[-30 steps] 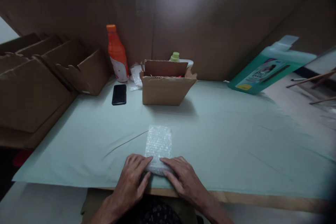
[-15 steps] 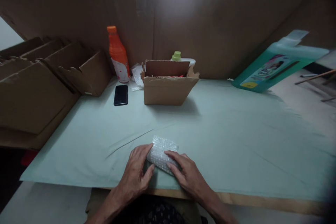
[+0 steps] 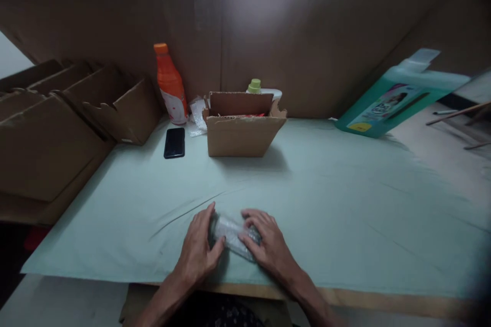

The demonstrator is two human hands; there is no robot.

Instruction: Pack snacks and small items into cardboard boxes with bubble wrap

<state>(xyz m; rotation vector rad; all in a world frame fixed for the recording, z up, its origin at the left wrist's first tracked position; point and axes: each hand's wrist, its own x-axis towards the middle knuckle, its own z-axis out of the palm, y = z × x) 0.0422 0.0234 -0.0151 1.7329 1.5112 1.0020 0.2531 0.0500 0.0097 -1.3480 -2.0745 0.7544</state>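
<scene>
Bubble-wrapped bundle [image 3: 232, 233] partly covered by both hands, its contents hidden, green-capped bottle [image 3: 254, 86] mostly behind the cardboard box [image 3: 240, 130]

Dim overhead light, soft shadows, blurred stretched edges (right corner darkest)

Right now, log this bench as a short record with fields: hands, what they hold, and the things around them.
left hand: on the left end of the bubble-wrap bundle, fingers curled on it
right hand: pressing on the bundle's right end
bundle: rolled, lying on the pale green table cover near the front edge
open cardboard box: at the back, centre
black phone: flat, left of the box
orange bottle: upright behind the phone
teal jug: tilted, far right
cardboard stack: left
</scene>
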